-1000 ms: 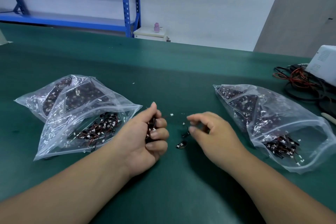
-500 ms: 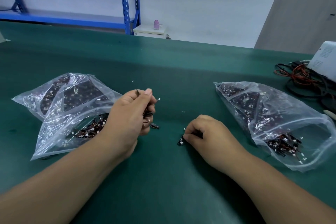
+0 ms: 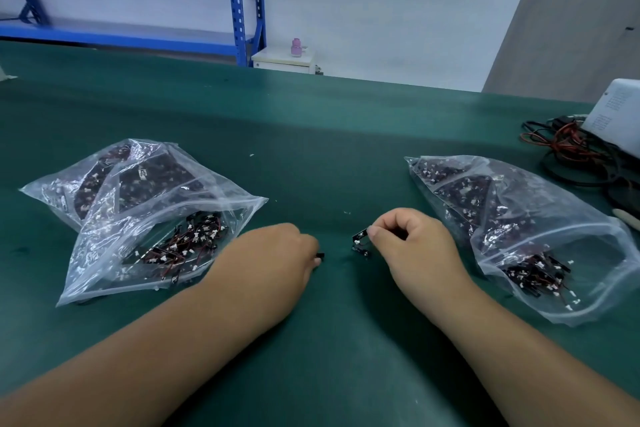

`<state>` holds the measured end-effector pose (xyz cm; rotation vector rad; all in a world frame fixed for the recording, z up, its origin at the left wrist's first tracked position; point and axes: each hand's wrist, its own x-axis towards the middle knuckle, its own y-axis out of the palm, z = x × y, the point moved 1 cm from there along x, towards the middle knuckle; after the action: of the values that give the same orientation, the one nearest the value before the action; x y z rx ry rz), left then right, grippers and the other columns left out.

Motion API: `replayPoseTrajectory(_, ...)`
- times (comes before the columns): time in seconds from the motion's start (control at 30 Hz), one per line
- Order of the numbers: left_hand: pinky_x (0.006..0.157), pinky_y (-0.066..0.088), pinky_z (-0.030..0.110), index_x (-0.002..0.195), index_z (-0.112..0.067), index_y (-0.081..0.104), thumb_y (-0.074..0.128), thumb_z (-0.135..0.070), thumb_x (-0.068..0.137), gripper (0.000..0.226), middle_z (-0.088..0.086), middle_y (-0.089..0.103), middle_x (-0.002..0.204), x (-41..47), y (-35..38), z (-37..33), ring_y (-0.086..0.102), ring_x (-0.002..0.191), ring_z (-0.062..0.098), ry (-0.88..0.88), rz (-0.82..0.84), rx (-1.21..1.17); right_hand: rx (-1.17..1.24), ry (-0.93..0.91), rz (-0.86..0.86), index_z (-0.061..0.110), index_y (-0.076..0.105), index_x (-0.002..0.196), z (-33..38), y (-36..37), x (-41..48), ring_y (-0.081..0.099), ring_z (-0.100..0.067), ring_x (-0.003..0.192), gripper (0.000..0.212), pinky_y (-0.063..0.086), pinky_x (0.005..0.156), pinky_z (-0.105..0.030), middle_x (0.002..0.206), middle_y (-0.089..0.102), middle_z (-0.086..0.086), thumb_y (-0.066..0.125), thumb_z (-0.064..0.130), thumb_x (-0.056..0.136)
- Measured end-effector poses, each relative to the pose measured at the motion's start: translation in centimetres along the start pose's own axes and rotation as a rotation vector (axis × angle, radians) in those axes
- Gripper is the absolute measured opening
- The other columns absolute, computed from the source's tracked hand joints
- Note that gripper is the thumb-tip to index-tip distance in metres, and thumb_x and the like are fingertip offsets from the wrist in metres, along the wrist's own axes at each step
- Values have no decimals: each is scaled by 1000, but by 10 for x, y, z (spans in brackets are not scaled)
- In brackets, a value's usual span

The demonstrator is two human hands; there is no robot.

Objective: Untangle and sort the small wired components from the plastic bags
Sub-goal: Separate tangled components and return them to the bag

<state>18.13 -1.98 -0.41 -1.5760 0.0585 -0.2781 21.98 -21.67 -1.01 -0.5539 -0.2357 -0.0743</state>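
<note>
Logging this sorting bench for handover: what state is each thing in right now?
Left hand: curled, gripping a black piece.
Right hand: pinching a wired component.
Right bag: mouth open, partly filled.
Front left bag: filled, mouth state unclear.
Rear left bag: filled, partly under the front one.
Cables: tangled heap.

- Two overlapping bags (image 3: pixel 138 218) lie on the desk (image 3: pixel 311 149), left of your left hand (image 3: pixel 277 260).
- A single bag (image 3: pixel 519 218) lies right of your right hand (image 3: pixel 412 246).
- Cables (image 3: pixel 568 146) sit behind that bag.
</note>
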Motion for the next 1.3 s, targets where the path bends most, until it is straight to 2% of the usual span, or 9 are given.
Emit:
replayPoseTrajectory(0.23, 81, 51, 36, 112, -29, 55, 34, -44, 101, 29, -7, 57, 100, -3, -13, -4, 60, 95, 18, -22, -68, -100, 349, 141, -35, 19, 64, 75, 4, -5, 6, 57, -6, 58, 18, 46, 63, -27, 73, 72, 2, 63, 16, 92)
replayPoseTrajectory(0.4, 75, 51, 35, 93, -24, 55, 36, -46, 99, 31, -6, 52, 86, -8, -13, -13, 57, 86, 19, 48, -47, -62, -92, 134, -99, 22, 61, 72, -1, -13, 8, 51, -6, 51, 12, 40, 52, -27, 64, 63, 10, 58, 23, 84)
replayPoseTrajectory(0.53, 81, 52, 37, 114, -30, 57, 35, -47, 100, 32, -7, 58, 99, -7, -6, -12, 60, 96, 19, 98, -7, -54, -413, 136, 25, 27, 63, 71, 1, -11, 3, 60, -11, 67, 14, 46, 64, -29, 64, 64, 13, 52, 29, 79)
replayPoseTrajectory(0.67, 85, 52, 37, 124, -34, 52, 35, -48, 99, 33, -8, 61, 107, -7, -3, -9, 61, 102, 17, 106, -53, -137, -302, 41, 48, 35, 66, 71, -3, -7, 3, 60, -2, 68, 21, 48, 72, -27, 72, 66, 22, 58, 25, 86)
replayPoseTrajectory(0.77, 81, 51, 32, 109, -33, 61, 45, -46, 97, 24, -11, 66, 95, -7, -7, -9, 61, 90, 9, 32, -189, -446, -85, -34, -22, 39, 66, 83, -7, -5, 5, 58, 2, 73, 27, 44, 70, -20, 83, 66, 18, 62, 13, 91)
replayPoseTrajectory(0.87, 48, 42, 28, 83, -23, 64, 56, -41, 94, 22, -8, 61, 62, 1, -11, -11, 50, 51, 8, -250, -185, -979, -62, -247, -115, 31, 70, 92, -1, -5, 0, 58, -1, 80, 24, 39, 70, -9, 85, 59, 20, 62, 9, 90)
replayPoseTrajectory(0.97, 38, 22, 17, 81, -17, 69, 54, -33, 96, 25, -2, 54, 60, 3, -16, -14, 35, 41, 10, -534, 52, -1641, -43, -493, -114, 23, 70, 97, 13, -3, -10, 57, -8, 76, 12, 45, 70, -22, 81, 56, 17, 59, 22, 91)
replayPoseTrajectory(1.03, 38, 20, 16, 89, -12, 71, 47, -26, 93, 28, 2, 58, 66, 1, -19, -13, 38, 45, 11, -545, 184, -1776, -79, -586, -51, 21, 70, 102, 19, 0, -16, 55, -6, 77, 20, 48, 71, -36, 82, 55, 16, 56, 31, 93)
replayPoseTrajectory(1.3, 37, 24, 15, 97, -11, 67, 44, -1, 95, 25, -7, 60, 56, -1, -22, -20, 45, 45, 8, -317, 260, -1393, -104, -531, 108, 26, 73, 101, 23, 4, -22, 54, -5, 80, 20, 45, 72, -30, 88, 56, 13, 64, 35, 86)
